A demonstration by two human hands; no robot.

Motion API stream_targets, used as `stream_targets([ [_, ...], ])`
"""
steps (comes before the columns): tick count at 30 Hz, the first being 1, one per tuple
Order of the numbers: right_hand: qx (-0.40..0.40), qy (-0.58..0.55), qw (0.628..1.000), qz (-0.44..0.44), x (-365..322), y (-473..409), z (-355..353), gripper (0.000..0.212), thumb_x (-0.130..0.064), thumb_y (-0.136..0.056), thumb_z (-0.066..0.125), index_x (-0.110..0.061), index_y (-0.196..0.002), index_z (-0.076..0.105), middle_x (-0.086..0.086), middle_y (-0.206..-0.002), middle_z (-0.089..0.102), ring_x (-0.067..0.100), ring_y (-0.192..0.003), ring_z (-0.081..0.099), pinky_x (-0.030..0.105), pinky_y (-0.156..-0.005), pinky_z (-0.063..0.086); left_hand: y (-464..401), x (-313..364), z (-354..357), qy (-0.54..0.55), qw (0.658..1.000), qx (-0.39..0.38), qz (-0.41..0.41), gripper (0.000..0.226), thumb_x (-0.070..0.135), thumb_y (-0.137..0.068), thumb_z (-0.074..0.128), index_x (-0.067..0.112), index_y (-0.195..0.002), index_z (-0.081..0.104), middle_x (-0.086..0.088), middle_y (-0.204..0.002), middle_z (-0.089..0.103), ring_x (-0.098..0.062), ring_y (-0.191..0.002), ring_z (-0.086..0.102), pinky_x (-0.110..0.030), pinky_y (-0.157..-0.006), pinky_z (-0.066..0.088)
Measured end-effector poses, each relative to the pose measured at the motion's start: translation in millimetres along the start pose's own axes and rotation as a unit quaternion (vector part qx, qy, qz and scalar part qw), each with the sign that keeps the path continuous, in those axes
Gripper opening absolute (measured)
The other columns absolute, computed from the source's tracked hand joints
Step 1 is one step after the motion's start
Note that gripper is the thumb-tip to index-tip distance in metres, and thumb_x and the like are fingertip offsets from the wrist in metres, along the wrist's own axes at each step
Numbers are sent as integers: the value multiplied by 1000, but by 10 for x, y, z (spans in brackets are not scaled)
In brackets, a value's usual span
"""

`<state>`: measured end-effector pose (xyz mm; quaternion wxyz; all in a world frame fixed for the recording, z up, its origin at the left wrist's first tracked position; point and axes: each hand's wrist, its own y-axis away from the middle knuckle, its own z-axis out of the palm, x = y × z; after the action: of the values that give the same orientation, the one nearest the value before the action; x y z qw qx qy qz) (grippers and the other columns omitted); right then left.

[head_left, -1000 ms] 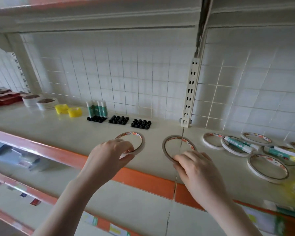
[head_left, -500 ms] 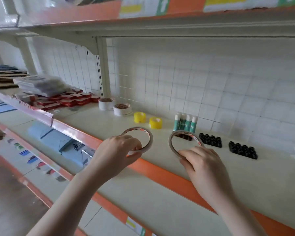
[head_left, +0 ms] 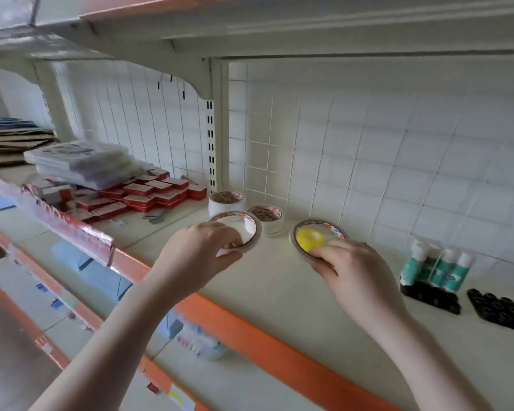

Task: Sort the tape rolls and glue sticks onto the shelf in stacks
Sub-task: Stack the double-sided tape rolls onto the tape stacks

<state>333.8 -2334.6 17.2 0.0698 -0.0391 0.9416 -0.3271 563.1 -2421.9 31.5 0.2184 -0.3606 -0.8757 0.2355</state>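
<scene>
1. The left hand (head_left: 201, 252) and right hand (head_left: 349, 272) each still pinch one thin white tape ring (head_left: 244, 232), (head_left: 312, 234).
2. They have moved left along the cream shelf (head_left: 279, 286), now near two white tape stacks (head_left: 226, 202); stacking seems next.

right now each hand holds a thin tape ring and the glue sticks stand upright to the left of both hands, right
Not quite. In the head view the left hand and right hand each hold a thin tape ring, but the upright glue sticks stand to the right of both hands, not the left.
</scene>
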Motion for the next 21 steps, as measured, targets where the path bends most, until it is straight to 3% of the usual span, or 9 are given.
stream_targets([
  [7, -44, -7, 999, 15, -171, -778, 426, 9, -18, -84, 65, -17, -90, 71, 4, -79, 64, 30, -79, 57, 33, -64, 38, -421, -722, 58, 22, 1000, -2, -2, 7, 25, -78, 72, 21, -83, 68, 6, -78, 67, -20, -73, 62, -38, -62, 50],
  [12, -90, 41, 994, 51, -229, -1153, 763, 8, -15, -86, 58, -14, -85, 65, 3, -84, 62, 28, -83, 55, 34, -62, 28, -675, -1124, 134, 42, 999, -16, 23, 5, 24, -79, 71, 21, -82, 68, 7, -80, 66, -18, -73, 61, -34, -63, 48],
  [16, -124, 36, 988, 90, -257, -1330, 965, 11, -17, -86, 58, -15, -90, 68, 4, -88, 65, 27, -86, 57, 34, -68, 37, -832, -1398, 164, 48, 998, -25, 43, 5, 23, -78, 72, 20, -81, 69, 8, -78, 66, -16, -70, 60, -24, -56, 41],
  [21, -155, 43, 980, 114, -254, -1476, 1116, 14, -20, -88, 57, -18, -96, 69, 5, -94, 68, 28, -89, 59, 35, -75, 44, -995, -1612, 246, 60, 996, -30, 55, 7, 23, -78, 73, 19, -83, 70, 3, -77, 67, -22, -69, 61, -37, -59, 49],
])
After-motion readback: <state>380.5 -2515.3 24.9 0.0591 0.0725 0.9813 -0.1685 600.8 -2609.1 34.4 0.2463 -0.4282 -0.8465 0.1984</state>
